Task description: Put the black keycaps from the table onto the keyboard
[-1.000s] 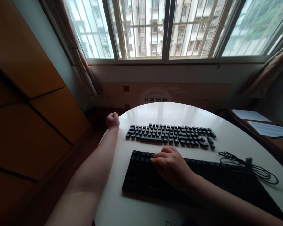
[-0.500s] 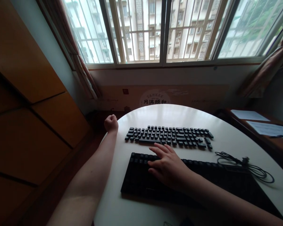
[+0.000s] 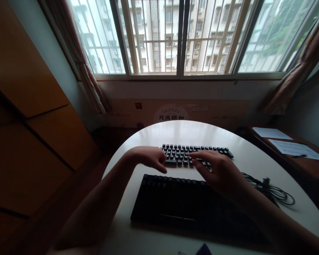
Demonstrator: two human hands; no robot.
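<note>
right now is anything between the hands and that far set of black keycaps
Nothing visible. The left hand and right hand both hang over the keycaps, covering parts of the rows; whether fingers touch them cannot be told. The black keyboard lies nearer, below the wrists.

This is a room in a flat, set up as a home work corner. A wide barred window point(image 3: 180, 35) looks out on apartment blocks, with curtains point(image 3: 289, 81) gathered at both its ends. Below the window stands a round white worktop point(image 3: 191, 132) bearing a set of loose keycaps point(image 3: 194, 153), a black keyboard base point(image 3: 191, 202) and a coiled cable point(image 3: 271, 191). Left of the window are wooden cabinets point(image 3: 29, 117); right of it, a side desk with papers point(image 3: 287, 143).
</note>
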